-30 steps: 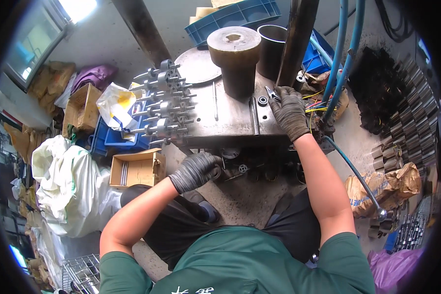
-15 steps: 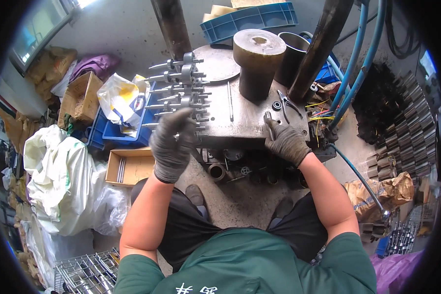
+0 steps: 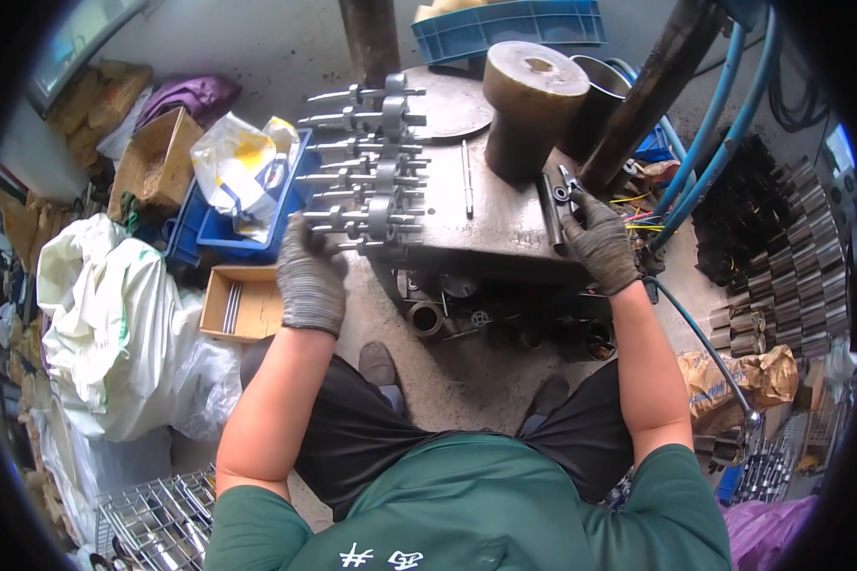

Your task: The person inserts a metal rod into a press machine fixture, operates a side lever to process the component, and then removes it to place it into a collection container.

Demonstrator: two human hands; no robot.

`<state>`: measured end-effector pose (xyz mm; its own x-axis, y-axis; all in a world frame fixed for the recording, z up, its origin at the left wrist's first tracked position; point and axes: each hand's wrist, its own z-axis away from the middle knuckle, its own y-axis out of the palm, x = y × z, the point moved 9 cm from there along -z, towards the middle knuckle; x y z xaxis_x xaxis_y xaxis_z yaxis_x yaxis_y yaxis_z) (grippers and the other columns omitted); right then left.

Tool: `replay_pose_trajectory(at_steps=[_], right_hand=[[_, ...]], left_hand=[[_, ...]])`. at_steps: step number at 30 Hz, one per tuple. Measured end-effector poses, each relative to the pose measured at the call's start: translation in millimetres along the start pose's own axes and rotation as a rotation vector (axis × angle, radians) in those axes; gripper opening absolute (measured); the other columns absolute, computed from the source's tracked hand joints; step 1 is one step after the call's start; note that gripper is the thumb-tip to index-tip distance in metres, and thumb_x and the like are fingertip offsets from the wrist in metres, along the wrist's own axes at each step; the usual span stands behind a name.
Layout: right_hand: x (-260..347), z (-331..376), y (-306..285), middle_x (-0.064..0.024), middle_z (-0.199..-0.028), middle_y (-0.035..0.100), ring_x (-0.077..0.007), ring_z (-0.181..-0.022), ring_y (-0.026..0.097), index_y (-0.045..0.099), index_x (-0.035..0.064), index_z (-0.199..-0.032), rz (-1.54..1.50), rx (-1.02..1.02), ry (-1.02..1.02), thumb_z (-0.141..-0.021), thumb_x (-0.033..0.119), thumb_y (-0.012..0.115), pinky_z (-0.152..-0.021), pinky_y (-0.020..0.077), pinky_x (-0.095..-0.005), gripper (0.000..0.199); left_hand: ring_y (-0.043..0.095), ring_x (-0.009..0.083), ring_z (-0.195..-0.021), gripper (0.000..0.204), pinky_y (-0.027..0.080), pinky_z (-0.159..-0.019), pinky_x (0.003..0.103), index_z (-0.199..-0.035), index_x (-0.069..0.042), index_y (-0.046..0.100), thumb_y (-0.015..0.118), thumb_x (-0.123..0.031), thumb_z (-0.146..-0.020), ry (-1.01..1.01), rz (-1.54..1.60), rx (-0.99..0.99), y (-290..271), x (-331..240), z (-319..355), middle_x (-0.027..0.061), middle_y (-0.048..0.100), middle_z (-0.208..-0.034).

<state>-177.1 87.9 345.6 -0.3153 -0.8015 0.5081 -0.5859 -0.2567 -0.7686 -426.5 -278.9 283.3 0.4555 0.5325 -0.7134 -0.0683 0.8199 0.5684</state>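
On the near edge of the steel workbench (image 3: pixel 505 224), both gloved hands are at work. Closest to the person, the left hand (image 3: pixel 309 276) is curled over the front end of the lowest shaft assembly (image 3: pixel 367 228), fingers wrapped about its tip, apparently setting it into the row. Just beyond it lies the row of assembled shafts (image 3: pixel 367 152), each a thin steel rod carrying a round collar, laid side by side and overhanging the bench's left edge; I count about six or seven, which suggests a good share of the batch is already put together. To the right, the right hand (image 3: pixel 600 243) rests on the bench's right side, fingers bent around a dark rod (image 3: pixel 549 214), with small ring-shaped parts (image 3: pixel 564 186) just beside the fingertips. One loose steel pin (image 3: pixel 467 181) lies apart in the bench's middle, not yet fitted. Farther back stands a heavy cylindrical block (image 3: pixel 533 105). Down at the left, a cardboard box (image 3: pixel 243 305) holds a few more bare rods, so some work seems left.
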Motion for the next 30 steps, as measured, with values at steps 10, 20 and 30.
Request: replay_pose_trajectory(at_steps=[10, 20, 30], right_hand=[[101, 82, 68, -0.0187, -0.104, 0.071, -0.0398, -0.1, 0.068, 0.07, 0.0029, -0.113, -0.113, 0.677, -0.47, -0.085, 0.011, 0.074, -0.089, 0.0568, -0.0435, 0.029], [142, 100, 37, -0.0139, -0.104, 0.071, -0.0381, -0.1, 0.067, 0.066, 0.0068, -0.109, -0.088, 0.671, -0.666, -0.077, 0.005, 0.076, -0.1, 0.0511, -0.0505, 0.033], [14, 142, 98, -0.0227, -0.099, 0.072, -0.044, -0.095, 0.068, 0.073, 0.0035, -0.109, 0.061, 1.008, -0.164, -0.084, 0.017, 0.07, -0.087, 0.0565, -0.0483, 0.029]], left_hand=[[0.062, 0.0221, -0.083, 0.047, 0.05, -0.07, 0.038, -0.112, -0.017, 0.059, 0.061, -0.062, -0.098, -0.178, -0.088, 0.121, 26, 15, 4, 0.0057, 0.064, -0.096], [0.064, 0.0136, -0.066, 0.013, 0.052, -0.055, 0.026, -0.108, -0.007, 0.064, 0.064, -0.021, -0.105, 0.358, -0.52, -0.065, -188, -143, -128, 0.0027, 0.068, -0.087], [0.069, 0.0459, -0.106, 0.033, 0.053, -0.094, 0.051, -0.109, -0.003, 0.073, 0.058, -0.03, -0.098, 0.328, -1.592, -0.571, -470, -106, -87, 0.0278, 0.072, -0.109]])
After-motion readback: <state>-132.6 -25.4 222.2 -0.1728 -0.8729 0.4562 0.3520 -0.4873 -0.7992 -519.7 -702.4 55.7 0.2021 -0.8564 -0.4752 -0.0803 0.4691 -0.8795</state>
